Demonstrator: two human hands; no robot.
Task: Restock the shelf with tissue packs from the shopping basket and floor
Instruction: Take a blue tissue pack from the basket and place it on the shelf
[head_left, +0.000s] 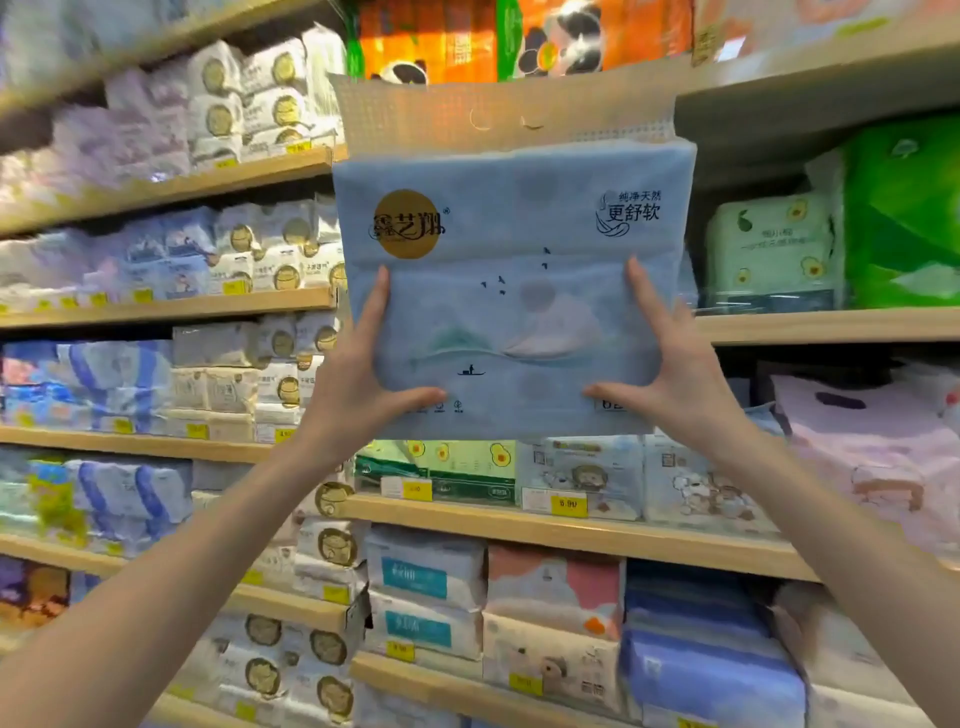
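Right now we hold one blue tissue pack (511, 291) upright in front of the shelves, raised to about the level of the shelf bay (748, 156) at upper right; its broad printed face is turned to us, its long axis runs side to side, and its perforated handle flap (498, 111) stands on top. Our left hand (358, 374) clasps the lower left edge and our right hand (670, 364) the lower right edge, fingers spread up the face and thumbs pressed in near the bottom; both hands sit equally near, so neither leads. The pack lies straight ahead of us and above our wrists; we judge the coming move to be a push forward and a little right, into the dark gap beside the pale avocado-print pack (774, 254).

On the pack a gold disc (410, 224) carries a brand in Chinese script that we cannot read with confidence; at upper right we read 纯净天然 and 更舒软. A small boat and birds are drawn below. One yellow price tag (569, 504) on the shelf beneath seems to read 9.90.
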